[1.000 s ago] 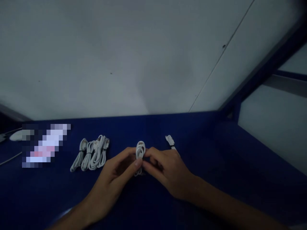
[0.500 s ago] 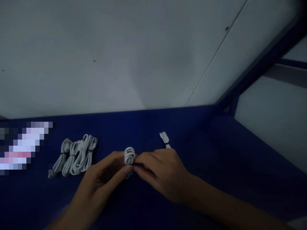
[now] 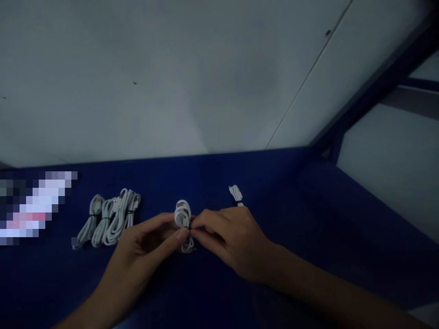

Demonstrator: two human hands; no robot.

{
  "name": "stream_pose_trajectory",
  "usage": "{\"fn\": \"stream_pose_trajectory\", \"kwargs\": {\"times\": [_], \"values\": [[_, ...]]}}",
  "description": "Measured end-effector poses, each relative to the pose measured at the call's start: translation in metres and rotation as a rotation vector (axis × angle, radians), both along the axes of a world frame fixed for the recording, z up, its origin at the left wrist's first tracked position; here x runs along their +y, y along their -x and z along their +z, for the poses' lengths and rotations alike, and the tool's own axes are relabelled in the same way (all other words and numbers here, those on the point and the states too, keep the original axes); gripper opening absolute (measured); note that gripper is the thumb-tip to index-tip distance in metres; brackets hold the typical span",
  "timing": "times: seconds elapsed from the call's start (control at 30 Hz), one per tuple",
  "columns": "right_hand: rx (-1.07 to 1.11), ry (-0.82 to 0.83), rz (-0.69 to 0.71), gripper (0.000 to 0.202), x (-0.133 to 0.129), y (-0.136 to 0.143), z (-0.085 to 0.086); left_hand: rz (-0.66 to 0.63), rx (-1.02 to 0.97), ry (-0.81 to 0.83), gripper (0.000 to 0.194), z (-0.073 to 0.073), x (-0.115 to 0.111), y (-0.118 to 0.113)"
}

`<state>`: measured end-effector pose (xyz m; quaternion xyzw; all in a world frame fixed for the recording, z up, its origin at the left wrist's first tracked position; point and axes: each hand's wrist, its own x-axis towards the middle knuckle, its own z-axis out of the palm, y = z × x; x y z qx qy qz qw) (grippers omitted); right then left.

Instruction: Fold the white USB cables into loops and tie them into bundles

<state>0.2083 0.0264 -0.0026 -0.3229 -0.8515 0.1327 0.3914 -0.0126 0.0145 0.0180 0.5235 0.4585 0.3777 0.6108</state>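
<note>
A coiled white charging cable (image 3: 183, 214) is pinched between the thumb and fingers of my left hand (image 3: 147, 249). Its loops stand up above the thumb, and the lower end hangs below, narrowed at the waist. At that waist the fingertips of my right hand (image 3: 233, 240) are pressed together on what looks like a thin dark twist tie, mostly hidden by the fingers. Beyond my right hand lies another small white cable bundle (image 3: 235, 193) with a black tie, partly covered by the knuckles.
Several white cable bundles (image 3: 113, 219) with black ties lie side by side on the blue table (image 3: 192, 178), left of my hands. A pixelated bright object (image 3: 37, 208) is at the far left. A pale wall panel (image 3: 154, 114) rises behind the table, with a blue frame bar (image 3: 370, 96) at right.
The cable coil has turned and tilted in my left hand, so its upper loops and lower end show more. My right fingertips stay at its waist. The view has shifted slightly.
</note>
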Motion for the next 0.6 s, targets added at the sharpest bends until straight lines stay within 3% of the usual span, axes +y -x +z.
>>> {"fn": "stream_pose_trajectory", "kwargs": {"times": [0.6], "values": [[0.1,0.195,0.003,0.006,-0.0002,-0.0005,-0.0005,-0.088,-0.038,0.013,0.016,0.0004,0.0012,-0.0024]]}}
